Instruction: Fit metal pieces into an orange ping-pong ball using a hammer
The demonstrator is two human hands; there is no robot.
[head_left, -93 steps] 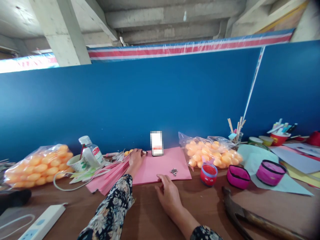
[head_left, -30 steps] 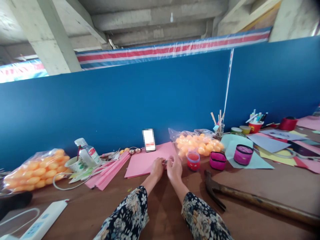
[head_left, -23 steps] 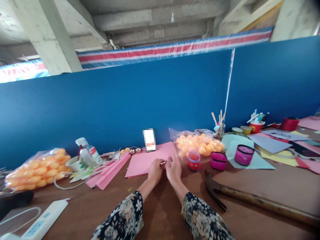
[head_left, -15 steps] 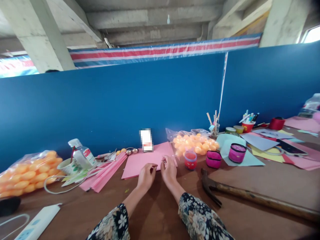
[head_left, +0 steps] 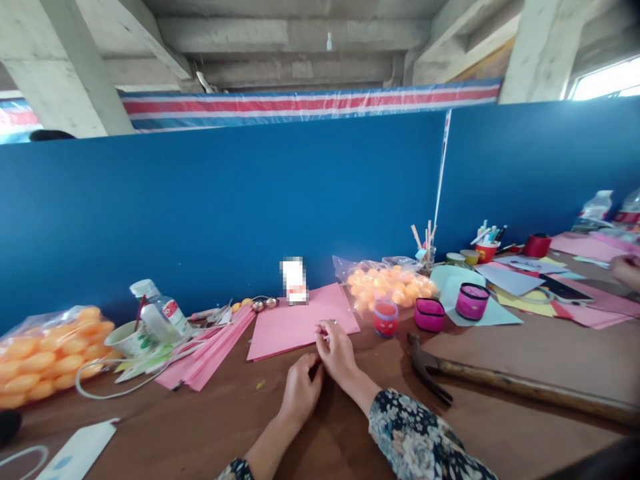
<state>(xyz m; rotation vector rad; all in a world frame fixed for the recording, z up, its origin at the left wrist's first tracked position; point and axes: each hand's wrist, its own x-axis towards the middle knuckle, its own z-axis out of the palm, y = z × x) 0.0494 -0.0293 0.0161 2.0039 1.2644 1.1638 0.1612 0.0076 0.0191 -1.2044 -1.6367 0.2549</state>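
Observation:
My left hand (head_left: 301,388) is curled just in front of the pink paper sheets (head_left: 300,327), its fingertips turned inward and mostly hidden. Close beside it and slightly higher, my right hand (head_left: 337,352) has thumb and fingers drawn together in a pinch over the paper's front edge. Something small may be at its fingertips, but I cannot make it out. A ring-like glint shows on a right finger. To the right stand a small red cup (head_left: 385,320) and two small magenta fabric containers, the nearer one (head_left: 429,315) close to the cup.
A claw hammer (head_left: 520,387) lies at the right. Bags of orange balls sit at the left (head_left: 55,353) and back middle (head_left: 385,287). Pink strips (head_left: 210,353), a bottle (head_left: 167,310) and a power strip (head_left: 77,450) lie left. Another person's hand (head_left: 626,272) shows at far right.
Both hands have moved nearer to me and closer together, the left one most. The view has shifted slightly, and another person's hand has come in at the right edge.

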